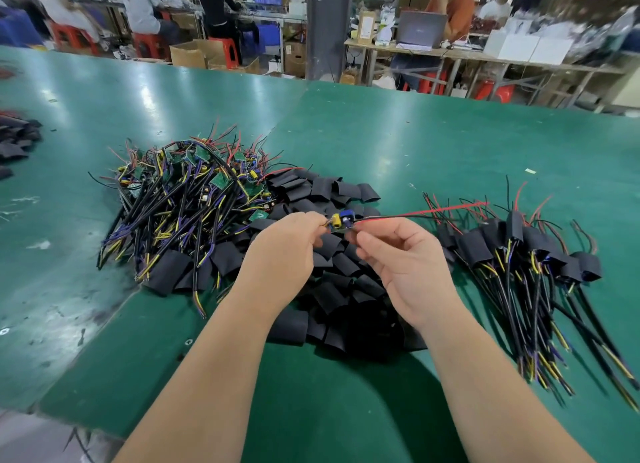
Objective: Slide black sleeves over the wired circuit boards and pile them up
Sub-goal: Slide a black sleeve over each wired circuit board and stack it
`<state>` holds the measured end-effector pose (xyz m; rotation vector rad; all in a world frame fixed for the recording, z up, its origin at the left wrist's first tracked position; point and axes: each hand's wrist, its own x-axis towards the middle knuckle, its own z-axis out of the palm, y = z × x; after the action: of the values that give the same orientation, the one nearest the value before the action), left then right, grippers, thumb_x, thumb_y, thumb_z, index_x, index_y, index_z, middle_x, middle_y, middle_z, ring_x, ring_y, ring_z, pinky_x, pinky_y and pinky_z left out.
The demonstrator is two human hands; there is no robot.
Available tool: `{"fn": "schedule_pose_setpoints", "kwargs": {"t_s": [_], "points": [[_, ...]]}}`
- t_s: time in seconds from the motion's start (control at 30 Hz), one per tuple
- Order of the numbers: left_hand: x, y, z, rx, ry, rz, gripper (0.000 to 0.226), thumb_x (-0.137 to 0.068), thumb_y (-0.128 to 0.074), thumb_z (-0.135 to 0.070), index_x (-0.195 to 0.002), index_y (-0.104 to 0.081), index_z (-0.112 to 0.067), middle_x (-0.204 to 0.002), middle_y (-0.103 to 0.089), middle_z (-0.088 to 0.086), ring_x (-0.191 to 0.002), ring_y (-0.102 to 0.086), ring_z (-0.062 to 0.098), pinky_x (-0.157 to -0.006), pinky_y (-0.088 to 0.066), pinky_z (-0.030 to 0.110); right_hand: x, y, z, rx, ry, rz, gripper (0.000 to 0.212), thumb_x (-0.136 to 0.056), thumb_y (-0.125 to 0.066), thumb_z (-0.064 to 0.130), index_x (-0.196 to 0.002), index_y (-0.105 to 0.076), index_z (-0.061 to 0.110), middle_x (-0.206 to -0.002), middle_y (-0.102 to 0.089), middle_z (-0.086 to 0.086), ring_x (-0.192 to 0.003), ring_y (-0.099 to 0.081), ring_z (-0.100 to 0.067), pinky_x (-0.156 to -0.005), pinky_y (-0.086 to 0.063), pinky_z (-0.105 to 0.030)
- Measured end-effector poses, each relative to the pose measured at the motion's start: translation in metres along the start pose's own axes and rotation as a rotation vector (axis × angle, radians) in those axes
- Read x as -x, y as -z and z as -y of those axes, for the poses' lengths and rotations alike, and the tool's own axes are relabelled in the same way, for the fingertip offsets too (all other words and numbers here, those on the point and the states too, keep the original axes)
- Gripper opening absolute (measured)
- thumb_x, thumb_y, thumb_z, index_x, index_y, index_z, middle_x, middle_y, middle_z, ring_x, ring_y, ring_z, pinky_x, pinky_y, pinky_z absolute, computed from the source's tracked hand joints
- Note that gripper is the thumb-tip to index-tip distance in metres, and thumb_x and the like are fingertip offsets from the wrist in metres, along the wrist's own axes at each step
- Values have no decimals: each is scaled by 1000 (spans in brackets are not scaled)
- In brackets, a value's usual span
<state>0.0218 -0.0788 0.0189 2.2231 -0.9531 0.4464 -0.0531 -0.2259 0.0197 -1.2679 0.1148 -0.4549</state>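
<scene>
A small circuit board (341, 221) with yellow and blue parts hangs above the green table (415, 144). My left hand (287, 251) pinches its left end. My right hand (401, 255) pinches its right end, where red and black wires (433, 211) run off to the right. No sleeve covers this board. Below my hands lies a heap of loose black sleeves (332, 282). To the left is a tangled pile of bare wired boards (194, 196). A pile of sleeved boards (519, 251) lies to the right, its wires trailing toward the near edge.
More black sleeves (15, 140) lie at the table's far left edge. Beyond the table's back edge several people sit at benches with cardboard boxes, red stools and a laptop (420, 30). A grey pillar (329, 26) stands behind the table.
</scene>
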Motion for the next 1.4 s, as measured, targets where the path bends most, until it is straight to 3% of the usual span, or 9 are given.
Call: {"fn": "schedule_pose_setpoints", "kwargs": {"t_s": [0.2,0.3,0.4,0.5,0.63,0.8,0.9,1.07,1.4], "points": [[-1,0,6,-82,52,-102,18,-98,-46,-15,-96,-63,-9,-84,-63,2,-80,-56,27,-64,-42,37,-20,-17,-8,1045,155,35,19,-79,-75,15,-96,-72,24,-77,-59,17,-70,-53,0,-72,-36,-11],[0,2,5,-79,50,-133,26,-95,-40,-22,-93,-63,-9,-82,-63,3,-77,-57,27,-62,-40,36,-29,-30,-9,1385,235,274,33,-82,-72,28,-113,-68,17,-103,-64,1,-99,-54,-17,-85,-33,-20],[1,4,6,-51,39,-155,28,-94,-41,-24,-90,-63,-8,-78,-62,3,-73,-56,27,-60,-41,36,-35,-44,-7,1495,132,369,27,-83,-71,27,-102,-67,8,-103,-66,-9,-100,-58,-29,-89,-46,-36],[1,4,7,-36,41,-217,25,-94,-45,-22,-87,-64,-7,-75,-63,4,-69,-56,28,-57,-40,35,-40,-51,-5,1482,47,328,20,-81,-73,24,-90,-62,10,-89,-60,-7,-85,-52,-26,-78,-46,-31],[1,4,8,-27,53,-249,26,-94,-44,-22,-87,-64,-7,-76,-65,4,-70,-58,28,-57,-42,36,-37,-46,-4,1444,32,275,42,-78,-74,23,-117,-63,15,-111,-62,-8,-99,-55,-24,-90,-47,-32],[1,4,10,7,60,-280,27,-95,-41,-23,-88,-64,-9,-75,-63,-1,-67,-55,26,-56,-43,39,-23,-13,9,1099,50,-53,43,-71,-79,14,-113,-69,19,-97,-71,4,-83,-63,-8,-77,-42,-15],[1,4,9,35,59,-315,23,-95,-44,-20,-86,-63,-10,-68,-50,-11,-61,-47,18,-54,-39,34,-16,12,15,462,-25,-215,26,-75,-77,4,-96,-70,18,-81,-71,7,-70,-63,-2,-70,-48,-16],[0,4,9,96,41,-322,22,-95,-45,-18,-84,-62,-11,-62,-45,-15,-58,-44,13,-55,-38,31,-6,38,22,-520,-200,-426,13,-92,-61,16,-101,-57,7,-92,-72,-8,-90,-72,-19,-69,-56,-23],[1,3,9,110,-3,-292,22,-95,-44,-16,-82,-62,-10,-61,-51,-8,-56,-48,16,-54,-42,36,0,31,30,-887,-236,-386,33,-86,-65,25,-108,-61,1,-95,-74,-16,-82,-65,-8,-56,-53,-18]]}}
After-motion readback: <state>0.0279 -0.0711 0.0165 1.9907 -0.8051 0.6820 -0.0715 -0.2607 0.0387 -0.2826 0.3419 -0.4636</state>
